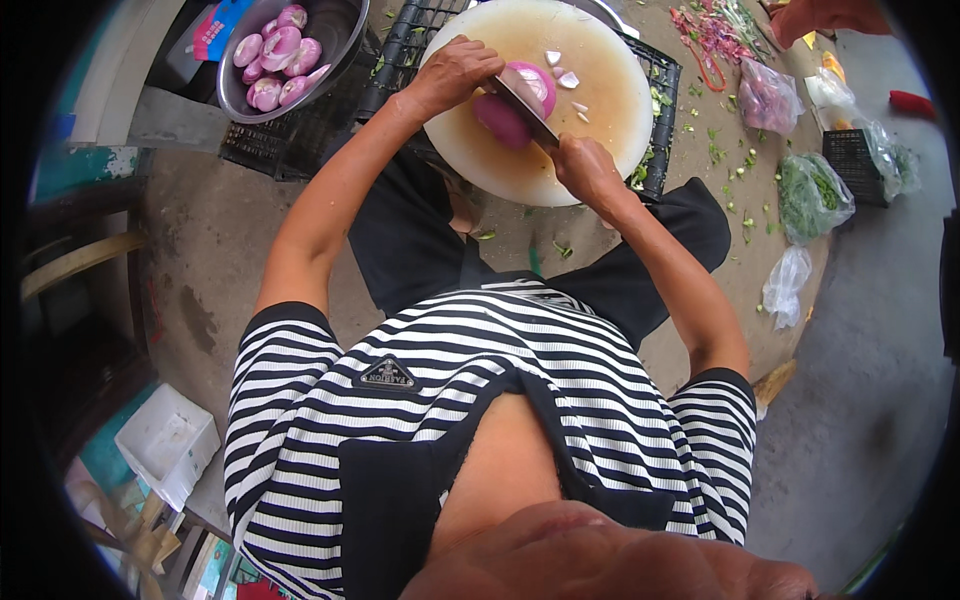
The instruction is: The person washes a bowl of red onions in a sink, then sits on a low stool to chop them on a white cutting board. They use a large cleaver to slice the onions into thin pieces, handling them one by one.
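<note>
A round white cutting board (pixel 525 176), stained brown in its middle, lies before me on a black plastic crate (pixel 666 112). My right hand (pixel 589 166) grips the handle end of a cleaver (pixel 525 109). Its blade stands between two pieces of peeled red onion, one piece (pixel 504 121) on the near left side and the other (pixel 536 84) on the far right side. My left hand (pixel 459 71) is at the blade's far end, fingers bent over it; whether they close on the blade or only press on it, I cannot tell. Small onion bits (pixel 568 79) lie right of the onion.
A metal bowl (pixel 352 56) of peeled red onions stands at upper left. On the floor at right are onion skins (pixel 720 30), bags of onions (pixel 769 101) and greens (pixel 814 199), and a small black basket (pixel 855 165). A white foam box (pixel 169 442) is at lower left.
</note>
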Motion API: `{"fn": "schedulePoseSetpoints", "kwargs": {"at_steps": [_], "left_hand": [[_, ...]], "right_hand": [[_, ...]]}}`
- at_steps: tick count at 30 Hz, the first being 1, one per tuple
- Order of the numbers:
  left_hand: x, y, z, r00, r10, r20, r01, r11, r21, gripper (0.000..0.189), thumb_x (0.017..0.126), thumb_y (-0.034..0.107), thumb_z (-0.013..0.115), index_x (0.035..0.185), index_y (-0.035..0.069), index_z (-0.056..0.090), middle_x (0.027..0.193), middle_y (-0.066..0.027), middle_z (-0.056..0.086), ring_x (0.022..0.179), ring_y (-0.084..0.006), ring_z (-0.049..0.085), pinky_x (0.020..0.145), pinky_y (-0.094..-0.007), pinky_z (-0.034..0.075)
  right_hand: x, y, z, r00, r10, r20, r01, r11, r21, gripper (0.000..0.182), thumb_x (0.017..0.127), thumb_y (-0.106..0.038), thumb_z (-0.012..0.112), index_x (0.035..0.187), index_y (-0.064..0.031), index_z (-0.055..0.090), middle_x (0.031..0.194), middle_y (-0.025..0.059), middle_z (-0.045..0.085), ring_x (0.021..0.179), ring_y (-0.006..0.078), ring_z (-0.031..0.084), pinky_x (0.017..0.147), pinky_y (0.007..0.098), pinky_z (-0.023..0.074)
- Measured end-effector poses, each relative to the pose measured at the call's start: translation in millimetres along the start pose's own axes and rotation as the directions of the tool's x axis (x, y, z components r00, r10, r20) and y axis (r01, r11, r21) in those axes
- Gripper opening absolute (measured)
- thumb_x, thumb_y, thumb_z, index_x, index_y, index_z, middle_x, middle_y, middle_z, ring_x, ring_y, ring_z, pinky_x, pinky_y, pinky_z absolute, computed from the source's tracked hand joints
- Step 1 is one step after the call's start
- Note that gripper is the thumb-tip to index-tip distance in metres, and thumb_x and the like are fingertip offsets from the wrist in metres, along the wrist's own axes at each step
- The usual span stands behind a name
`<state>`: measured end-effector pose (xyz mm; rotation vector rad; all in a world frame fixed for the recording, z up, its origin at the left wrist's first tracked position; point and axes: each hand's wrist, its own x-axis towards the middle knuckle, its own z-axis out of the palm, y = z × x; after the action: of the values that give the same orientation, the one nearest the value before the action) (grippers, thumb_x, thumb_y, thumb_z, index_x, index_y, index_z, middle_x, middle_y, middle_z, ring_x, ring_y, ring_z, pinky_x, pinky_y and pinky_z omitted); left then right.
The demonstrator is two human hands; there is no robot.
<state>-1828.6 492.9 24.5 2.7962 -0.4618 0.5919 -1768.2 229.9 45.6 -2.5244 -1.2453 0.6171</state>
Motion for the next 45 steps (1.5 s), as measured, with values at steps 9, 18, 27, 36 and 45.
{"fn": "schedulePoseSetpoints", "kwargs": {"at_steps": [9, 18, 27, 36, 45], "left_hand": [[2.3, -3.5, -5.1, 0.999, 0.045, -0.008, -0.044, 0.997, 0.055, 0.017, 0.077, 0.019, 0.067, 0.081, 0.009, 0.054, 0.078, -0.0035, 0.055, 0.082, -0.0223, 0.058, 0.078, -0.0348, 0.044], [9.8, 11.0, -27.2, 0.998, -0.012, -0.067, 0.018, 0.996, 0.085, 0.015, 0.076, 0.016, 0.069, 0.087, 0.011, 0.059, 0.084, -0.0021, 0.059, 0.088, -0.0216, 0.058, 0.083, -0.0352, 0.043], [30.2, 10.4, -59.2, 0.999, 0.050, -0.014, -0.048, 0.991, 0.126, 0.014, 0.078, 0.017, 0.068, 0.087, 0.011, 0.059, 0.085, -0.0003, 0.060, 0.089, -0.0203, 0.059, 0.085, -0.0342, 0.043], [21.2, 10.5, -66.2, 0.999, 0.054, 0.008, -0.054, 0.999, -0.004, 0.015, 0.077, 0.015, 0.069, 0.087, 0.011, 0.059, 0.083, -0.0007, 0.060, 0.086, -0.0206, 0.058, 0.085, -0.0347, 0.042], [13.3, -4.8, -53.8, 0.997, 0.030, 0.071, -0.022, 0.993, -0.117, 0.015, 0.079, 0.015, 0.069, 0.090, 0.011, 0.059, 0.083, -0.0022, 0.059, 0.084, -0.0208, 0.057, 0.080, -0.0344, 0.040]], "right_hand": [[5.7, 7.3, -6.1, 0.997, -0.065, 0.039, 0.056, 0.979, 0.197, 0.017, 0.089, -0.018, 0.051, 0.095, -0.0062, 0.062, 0.077, 0.0232, 0.063, 0.076, 0.0439, 0.061, 0.066, 0.0507, 0.0465], [-5.7, 3.1, -16.3, 0.994, -0.083, -0.069, 0.099, 0.958, 0.269, 0.015, 0.088, -0.013, 0.053, 0.093, 0.0016, 0.057, 0.063, 0.0211, 0.054, 0.055, 0.0278, 0.053, 0.057, 0.0410, 0.0417], [-14.4, -14.7, -47.7, 0.997, -0.056, -0.061, 0.068, 0.973, 0.221, 0.017, 0.091, -0.011, 0.054, 0.099, 0.0029, 0.060, 0.062, 0.0200, 0.053, 0.053, 0.0246, 0.050, 0.055, 0.0388, 0.0410], [-20.9, -17.2, -47.5, 0.994, -0.105, -0.032, 0.110, 0.963, 0.245, 0.016, 0.092, -0.010, 0.053, 0.096, 0.0039, 0.057, 0.062, 0.0206, 0.051, 0.052, 0.0252, 0.047, 0.056, 0.0389, 0.0407], [-11.1, -24.0, -54.1, 0.995, -0.061, 0.078, 0.047, 0.985, 0.168, 0.021, 0.088, -0.014, 0.054, 0.083, 0.0059, 0.061, 0.070, 0.0279, 0.059, 0.069, 0.0442, 0.061, 0.063, 0.0496, 0.0463]]}}
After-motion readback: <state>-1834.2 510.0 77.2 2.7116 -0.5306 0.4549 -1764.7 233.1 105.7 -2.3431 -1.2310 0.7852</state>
